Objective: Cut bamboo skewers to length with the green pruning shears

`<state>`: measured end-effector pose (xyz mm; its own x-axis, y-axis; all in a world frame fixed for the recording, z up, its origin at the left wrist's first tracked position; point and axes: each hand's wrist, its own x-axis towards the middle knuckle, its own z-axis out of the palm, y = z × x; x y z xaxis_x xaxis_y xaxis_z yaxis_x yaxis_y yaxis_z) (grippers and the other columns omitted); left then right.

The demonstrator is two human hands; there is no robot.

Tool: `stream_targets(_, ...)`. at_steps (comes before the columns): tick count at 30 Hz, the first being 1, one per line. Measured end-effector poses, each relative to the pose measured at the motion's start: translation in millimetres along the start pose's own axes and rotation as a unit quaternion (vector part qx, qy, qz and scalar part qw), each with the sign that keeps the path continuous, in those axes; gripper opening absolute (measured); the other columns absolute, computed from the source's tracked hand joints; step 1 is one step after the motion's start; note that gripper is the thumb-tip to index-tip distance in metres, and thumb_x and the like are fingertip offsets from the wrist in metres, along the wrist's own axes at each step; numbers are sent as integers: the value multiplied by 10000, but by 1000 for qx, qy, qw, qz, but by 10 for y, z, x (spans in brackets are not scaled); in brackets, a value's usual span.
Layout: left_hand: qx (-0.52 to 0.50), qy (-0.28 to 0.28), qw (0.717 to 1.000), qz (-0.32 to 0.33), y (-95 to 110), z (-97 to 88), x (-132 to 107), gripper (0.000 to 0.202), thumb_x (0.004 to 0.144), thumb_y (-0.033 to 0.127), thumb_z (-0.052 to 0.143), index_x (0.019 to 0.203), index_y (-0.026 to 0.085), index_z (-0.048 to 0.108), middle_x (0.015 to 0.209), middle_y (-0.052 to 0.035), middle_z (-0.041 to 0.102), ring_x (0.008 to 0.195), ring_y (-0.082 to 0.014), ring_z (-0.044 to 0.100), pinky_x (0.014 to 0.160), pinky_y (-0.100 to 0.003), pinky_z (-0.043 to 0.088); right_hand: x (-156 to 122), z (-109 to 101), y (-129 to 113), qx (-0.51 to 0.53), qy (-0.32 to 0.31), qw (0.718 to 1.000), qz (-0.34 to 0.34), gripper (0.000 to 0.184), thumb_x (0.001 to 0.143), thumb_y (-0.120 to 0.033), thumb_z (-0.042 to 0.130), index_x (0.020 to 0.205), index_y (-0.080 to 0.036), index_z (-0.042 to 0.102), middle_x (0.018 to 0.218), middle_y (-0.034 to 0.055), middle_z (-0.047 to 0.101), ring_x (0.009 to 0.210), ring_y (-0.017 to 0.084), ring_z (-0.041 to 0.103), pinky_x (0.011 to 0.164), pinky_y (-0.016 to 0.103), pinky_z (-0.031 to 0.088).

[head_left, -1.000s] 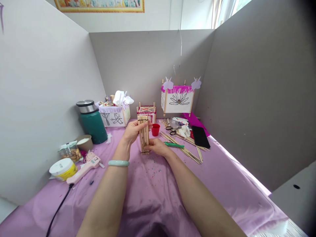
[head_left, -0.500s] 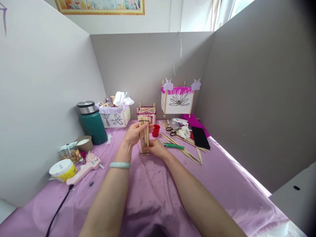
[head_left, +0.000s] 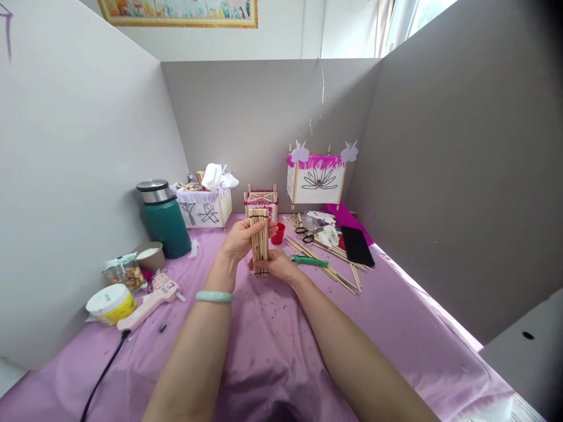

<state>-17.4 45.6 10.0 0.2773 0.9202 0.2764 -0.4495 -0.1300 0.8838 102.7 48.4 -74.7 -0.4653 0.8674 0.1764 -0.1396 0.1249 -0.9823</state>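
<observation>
Both my hands hold a flat panel of side-by-side wooden sticks [head_left: 260,241], upright, with dark binding across its top and bottom ends. My left hand [head_left: 241,239] grips it from behind near the upper part, fingers curling round the far side. My right hand [head_left: 273,264] pinches the lower part, close to the bottom end. Just behind the panel stands a small stick-framed paper lantern with red trim [head_left: 261,199], and a red plastic cup [head_left: 278,234] sits to its right. A jade bangle [head_left: 214,296] circles my left wrist.
A pink cloth [head_left: 272,346] covers the table. A hot glue gun, jars, a green flask, a paper lantern box, scissors, loose sticks, a green tool and a black phone-like slab stand around. Grey partition walls [head_left: 264,129] enclose the back and sides.
The stick panel has shifted slightly right and tilted a little more upright between my hands. My right hand has moved its fingers lower on the panel.
</observation>
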Motion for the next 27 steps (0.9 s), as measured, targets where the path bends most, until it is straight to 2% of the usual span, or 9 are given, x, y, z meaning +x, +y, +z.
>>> stream_targets(4,12,10,1000,1,12,14,3,344,671,274,777,951,101,676,945,-134,723,884,-242,687,856,-400,522,-12,-4,0,6,3,1000,14,277,586,-354,761,745,-131,716,749,52,698,721,189,631,760,348,488)
stream_targets(7,20,34,998,54,37,17,9,347,674,257,768,972,120,657,970,-105,713,859,-199,679,815,-339,521,-5,0,21,25,9,999,22,281,572,-338,776,751,-131,713,752,54,700,729,194,639,765,352,492)
stream_targets(10,18,75,992,104,63,7,19,327,665,259,765,941,129,646,885,-67,708,782,-149,661,743,-275,507,7,-8,50,41,8,999,24,299,563,-331,787,770,-128,714,751,59,702,725,202,647,762,362,497)
stream_targets(13,27,113,989,96,86,-7,22,323,647,289,770,896,122,648,825,-53,697,712,-126,639,671,-242,483,6,-22,56,46,-1,999,21,313,568,-341,790,781,-124,718,757,62,704,723,202,648,765,364,496)
stream_targets(16,36,126,989,73,109,-3,11,346,618,308,780,883,123,658,820,-55,697,693,-129,632,640,-240,469,-8,-25,32,37,-8,999,21,320,569,-355,793,779,-125,721,762,61,704,727,197,645,768,357,492)
stream_targets(27,55,180,979,84,60,59,5,352,572,273,777,875,151,645,809,-33,695,694,-138,635,639,-253,469,-8,6,20,58,16,998,32,306,529,-311,806,757,-124,724,747,61,703,713,197,643,776,378,499)
